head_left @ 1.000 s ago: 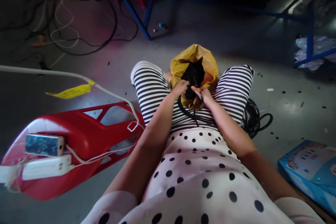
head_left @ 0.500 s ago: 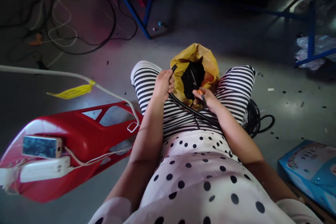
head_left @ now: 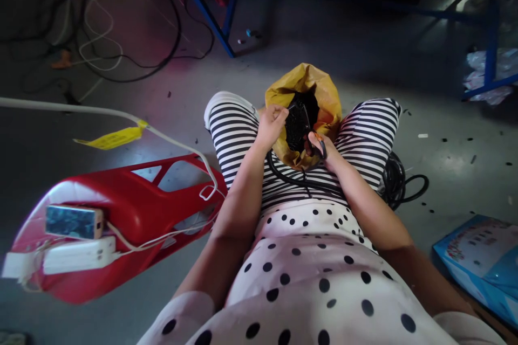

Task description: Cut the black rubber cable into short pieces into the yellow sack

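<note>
We sit with a yellow bag [head_left: 324, 99] wedged upright between our knees, at 12 o'clock from the body; the striped trouser legs [head_left: 234, 135] press its sides so that the mouth stays open without a hand. The bag is thin, crinkled plastic film, folded outward at the rim. Inside lies a dark, glossy mass of short black pieces [head_left: 298, 121]; their exact form is too dim to tell.

The left hand [head_left: 270, 125] sits at the 9 o'clock edge of the bag mouth, fingers pinched together on the end of a black cable [head_left: 283, 175]. The cable is round, smooth and rubbery. It loops across the lap at 6 o'clock from the bag and runs on toward a loose coil [head_left: 399, 183] on the floor at 3 o'clock.

The right hand [head_left: 324, 150] rests at the 5 o'clock edge of the mouth, fingers closed around a small tool with an orange part [head_left: 318, 140]; its type cannot be read. Both hands work directly over the opening, so in our judgement anything that drops lands in the bag.

At 8 o'clock a red moulded plastic stool [head_left: 121, 210] lies on its side and serves as a shelf for a phone [head_left: 73, 222] and a white power strip [head_left: 76, 254].
</note>
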`<state>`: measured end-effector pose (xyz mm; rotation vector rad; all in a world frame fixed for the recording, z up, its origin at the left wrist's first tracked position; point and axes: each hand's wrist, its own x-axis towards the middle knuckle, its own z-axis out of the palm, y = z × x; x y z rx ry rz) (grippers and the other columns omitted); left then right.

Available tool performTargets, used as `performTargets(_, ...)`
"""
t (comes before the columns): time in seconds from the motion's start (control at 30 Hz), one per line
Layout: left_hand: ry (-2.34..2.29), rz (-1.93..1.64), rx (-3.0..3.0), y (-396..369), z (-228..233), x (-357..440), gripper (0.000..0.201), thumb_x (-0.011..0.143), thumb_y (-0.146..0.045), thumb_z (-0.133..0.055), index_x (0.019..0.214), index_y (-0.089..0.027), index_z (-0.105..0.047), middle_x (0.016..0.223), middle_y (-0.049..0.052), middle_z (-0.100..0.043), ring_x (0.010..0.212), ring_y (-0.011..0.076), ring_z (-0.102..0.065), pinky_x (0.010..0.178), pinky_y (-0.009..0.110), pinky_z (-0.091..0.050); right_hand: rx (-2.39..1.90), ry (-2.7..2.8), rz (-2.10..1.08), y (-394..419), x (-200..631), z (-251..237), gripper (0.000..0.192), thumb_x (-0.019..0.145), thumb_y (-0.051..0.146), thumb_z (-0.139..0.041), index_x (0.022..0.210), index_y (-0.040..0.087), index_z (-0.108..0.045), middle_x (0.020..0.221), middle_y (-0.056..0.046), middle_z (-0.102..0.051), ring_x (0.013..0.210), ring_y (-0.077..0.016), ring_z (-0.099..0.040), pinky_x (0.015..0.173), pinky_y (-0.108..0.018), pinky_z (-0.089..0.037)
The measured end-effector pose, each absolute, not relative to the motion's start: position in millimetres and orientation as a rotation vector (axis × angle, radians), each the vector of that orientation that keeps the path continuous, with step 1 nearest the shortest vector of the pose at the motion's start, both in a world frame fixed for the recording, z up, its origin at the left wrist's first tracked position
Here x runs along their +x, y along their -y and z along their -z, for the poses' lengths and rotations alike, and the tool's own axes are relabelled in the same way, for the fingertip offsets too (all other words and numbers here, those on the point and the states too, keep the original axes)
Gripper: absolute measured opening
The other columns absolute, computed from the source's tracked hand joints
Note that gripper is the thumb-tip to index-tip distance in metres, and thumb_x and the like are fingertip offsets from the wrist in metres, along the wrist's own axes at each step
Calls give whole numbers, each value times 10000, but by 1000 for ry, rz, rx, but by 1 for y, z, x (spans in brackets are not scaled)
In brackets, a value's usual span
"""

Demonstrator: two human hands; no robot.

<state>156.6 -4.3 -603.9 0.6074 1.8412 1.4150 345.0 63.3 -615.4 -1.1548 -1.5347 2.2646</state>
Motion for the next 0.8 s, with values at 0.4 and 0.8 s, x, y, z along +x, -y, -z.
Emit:
performTargets(0.4, -1925, -1145, 846, 8, 625, 158, 67, 995, -210, -548, 980, -213, -614, 720, -25, -638, 716, 151, -612, 730, 269, -457, -1304, 1762, -2132, -65, 341, 626, 863, 554, 1014, -741, 840, 221, -554, 702, 20, -568, 617, -135, -541, 579, -280, -439)
performTargets(0.8, -2166, -782, 1047, 11, 616, 162, 169, 1036, -262, -521, 1161, -212, -624, 981, 82, -735, 936, 254, -695, 915, 375, -506, -1353, 1771, -2124, -68, 340, 629, 794, 619, 957, -783, 822, 232, -531, 670, 16, -589, 570, -146, -562, 531, -279, -422)
